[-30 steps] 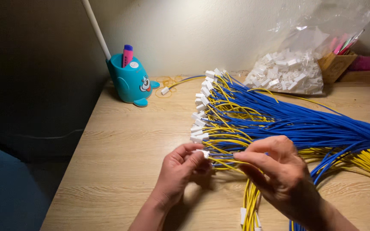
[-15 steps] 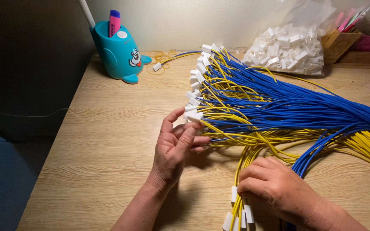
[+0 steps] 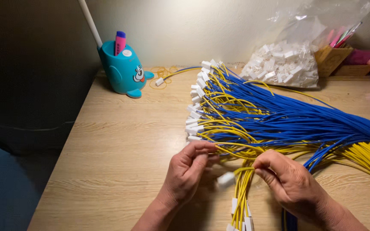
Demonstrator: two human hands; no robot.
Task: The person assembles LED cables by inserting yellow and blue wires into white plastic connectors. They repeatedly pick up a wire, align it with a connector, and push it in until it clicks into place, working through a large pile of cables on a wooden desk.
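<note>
A thick bundle of blue and yellow wires (image 3: 287,119) lies across the wooden desk (image 3: 120,141), many ends tipped with small white connectors (image 3: 195,107). My left hand (image 3: 189,169) pinches a yellow wire at the bundle's near edge. My right hand (image 3: 285,179) grips another yellow wire that bends down to a white connector (image 3: 226,178) hanging between the hands. More yellow wires with white connectors (image 3: 240,209) run toward me below the hands.
A teal creature-shaped pen holder (image 3: 123,70) with a pink marker stands at the back left. A clear bag of white connectors (image 3: 285,64) sits at the back right, next to a brown box (image 3: 332,57). Rubber bands (image 3: 161,72) lie near the holder. The desk's left edge drops off.
My right hand has risen from the lower wires to the bundle, bringing a yellow wire with a white connector. My left hand has closed into a pinch on a wire.
</note>
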